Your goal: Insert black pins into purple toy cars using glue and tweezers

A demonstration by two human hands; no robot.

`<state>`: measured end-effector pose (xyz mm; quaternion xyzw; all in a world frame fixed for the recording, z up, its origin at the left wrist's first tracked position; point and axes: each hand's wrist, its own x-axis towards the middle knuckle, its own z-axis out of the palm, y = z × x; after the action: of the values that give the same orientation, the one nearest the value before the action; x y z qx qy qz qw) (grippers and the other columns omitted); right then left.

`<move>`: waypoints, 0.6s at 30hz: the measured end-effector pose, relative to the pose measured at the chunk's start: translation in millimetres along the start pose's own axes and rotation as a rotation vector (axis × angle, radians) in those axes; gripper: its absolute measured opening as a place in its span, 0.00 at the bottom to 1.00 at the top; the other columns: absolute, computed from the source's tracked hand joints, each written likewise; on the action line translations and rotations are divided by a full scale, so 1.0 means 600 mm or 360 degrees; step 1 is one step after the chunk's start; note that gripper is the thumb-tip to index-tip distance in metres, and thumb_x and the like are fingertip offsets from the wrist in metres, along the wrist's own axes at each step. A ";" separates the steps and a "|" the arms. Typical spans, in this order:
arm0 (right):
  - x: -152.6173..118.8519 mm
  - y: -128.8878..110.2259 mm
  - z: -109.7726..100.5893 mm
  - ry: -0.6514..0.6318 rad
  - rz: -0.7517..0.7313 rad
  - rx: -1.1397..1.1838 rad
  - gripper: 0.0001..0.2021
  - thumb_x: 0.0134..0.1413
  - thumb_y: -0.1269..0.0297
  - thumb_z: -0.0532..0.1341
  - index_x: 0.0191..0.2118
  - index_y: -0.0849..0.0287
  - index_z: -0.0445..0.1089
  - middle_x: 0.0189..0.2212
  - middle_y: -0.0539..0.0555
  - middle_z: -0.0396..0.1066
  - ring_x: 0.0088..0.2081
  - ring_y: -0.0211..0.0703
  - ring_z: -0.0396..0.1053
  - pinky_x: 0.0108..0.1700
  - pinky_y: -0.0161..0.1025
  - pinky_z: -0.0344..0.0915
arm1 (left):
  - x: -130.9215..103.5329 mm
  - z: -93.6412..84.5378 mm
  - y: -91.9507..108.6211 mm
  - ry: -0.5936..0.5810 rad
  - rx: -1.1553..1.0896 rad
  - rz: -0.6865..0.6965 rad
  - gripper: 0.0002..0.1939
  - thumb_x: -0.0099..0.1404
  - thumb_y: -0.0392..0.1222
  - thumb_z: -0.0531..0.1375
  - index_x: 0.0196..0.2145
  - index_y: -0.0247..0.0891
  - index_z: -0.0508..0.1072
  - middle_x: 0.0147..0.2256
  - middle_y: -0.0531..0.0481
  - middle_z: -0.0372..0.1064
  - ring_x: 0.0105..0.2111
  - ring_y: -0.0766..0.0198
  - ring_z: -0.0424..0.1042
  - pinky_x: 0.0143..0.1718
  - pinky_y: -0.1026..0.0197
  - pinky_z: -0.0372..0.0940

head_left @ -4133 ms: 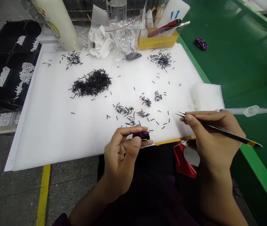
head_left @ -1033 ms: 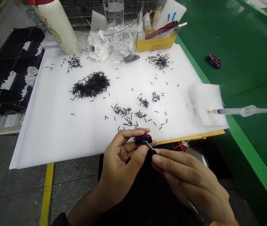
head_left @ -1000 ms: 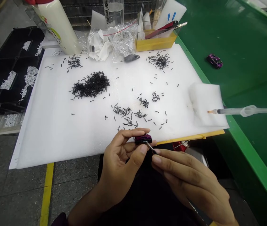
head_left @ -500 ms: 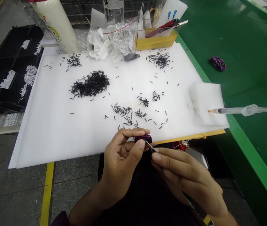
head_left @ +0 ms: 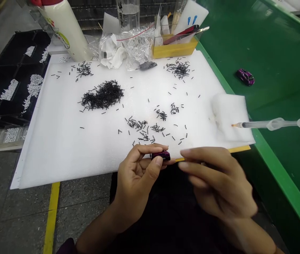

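Note:
A small purple-and-black toy car [head_left: 165,154] is pinched between the thumb and fingers of my left hand [head_left: 136,180], just over the front edge of the white foam sheet [head_left: 60,148]. To the right of it, apart from the car, is my right hand [head_left: 216,180], blurred by motion. Whether anything is in its fingers does not show. Tiny black strips [head_left: 142,127] lie scattered on the foam beyond the car, and a larger dark heap of strips [head_left: 103,93] sits farther left.
A syringe [head_left: 266,123] rests with its orange tip on a folded foam pad [head_left: 229,113] at right. Another purple toy car [head_left: 245,77] lies on the green surface [head_left: 279,70]. At the back stand a bottle [head_left: 65,31], plastic bags [head_left: 139,46] and a yellow tool box [head_left: 175,48].
My right hand has pulled away from the car to the right and turned. The slim metal-tipped tool it held against the car is out of sight. My left hand stays put.

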<state>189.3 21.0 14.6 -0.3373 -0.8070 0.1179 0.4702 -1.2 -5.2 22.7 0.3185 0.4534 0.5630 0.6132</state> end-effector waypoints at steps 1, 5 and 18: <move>0.008 0.000 0.003 -0.0014 -0.0091 -0.0044 0.10 0.69 0.72 0.67 0.53 0.59 0.79 0.51 0.58 0.82 0.47 0.45 0.81 0.47 0.42 0.83 | 0.000 0.000 0.000 -0.0005 0.0006 0.0010 0.03 0.76 0.42 0.69 0.45 0.44 0.83 0.50 0.51 0.84 0.48 0.62 0.86 0.50 0.66 0.81; 0.018 0.004 0.014 -0.0131 -0.0226 -0.0102 0.19 0.63 0.83 0.68 0.58 0.66 0.78 0.56 0.60 0.82 0.54 0.47 0.80 0.53 0.41 0.83 | 0.003 -0.004 -0.004 -0.0037 0.0041 0.0017 0.03 0.76 0.41 0.68 0.46 0.44 0.83 0.50 0.49 0.85 0.46 0.62 0.86 0.46 0.67 0.81; 0.045 0.023 0.013 -0.0067 -0.0167 0.0129 0.18 0.64 0.81 0.66 0.55 0.58 0.78 0.44 0.59 0.84 0.40 0.46 0.84 0.38 0.40 0.84 | 0.019 -0.020 -0.005 -0.0257 0.0327 0.0052 0.11 0.77 0.44 0.66 0.54 0.45 0.83 0.37 0.48 0.86 0.35 0.58 0.87 0.41 0.60 0.83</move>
<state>179.9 49.7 21.8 -0.2726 -0.8279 0.1326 0.4719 -11.6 3.8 12.9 0.4313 0.4524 0.4961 0.6026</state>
